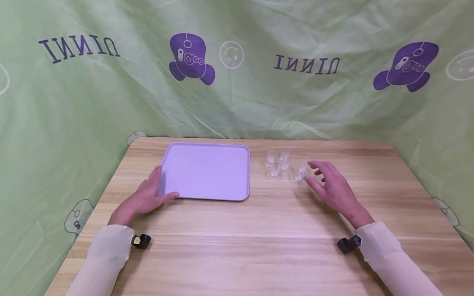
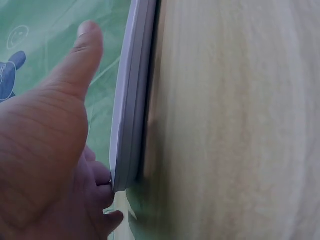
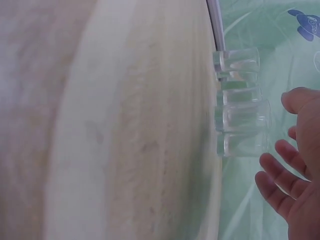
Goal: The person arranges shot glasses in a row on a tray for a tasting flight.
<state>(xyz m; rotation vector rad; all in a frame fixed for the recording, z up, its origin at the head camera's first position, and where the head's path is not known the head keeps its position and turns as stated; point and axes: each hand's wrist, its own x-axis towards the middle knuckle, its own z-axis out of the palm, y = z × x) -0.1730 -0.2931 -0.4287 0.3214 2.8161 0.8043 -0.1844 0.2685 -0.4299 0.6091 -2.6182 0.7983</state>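
Lilac tray (image 1: 207, 172) rt of L hand (image 1: 146, 198)

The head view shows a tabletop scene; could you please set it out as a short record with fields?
Table: light wood grain
Tray: lilac, flat, left of the glasses
Glasses: several, small, clear, grouped together
Left hand: at the tray's left edge and near-left corner
Right hand: just right of the glasses, gripping none
Curtain: green, purple print

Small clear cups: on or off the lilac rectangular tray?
Off: head view shows the clear cups on the light wooden table, right of the lilac tray.
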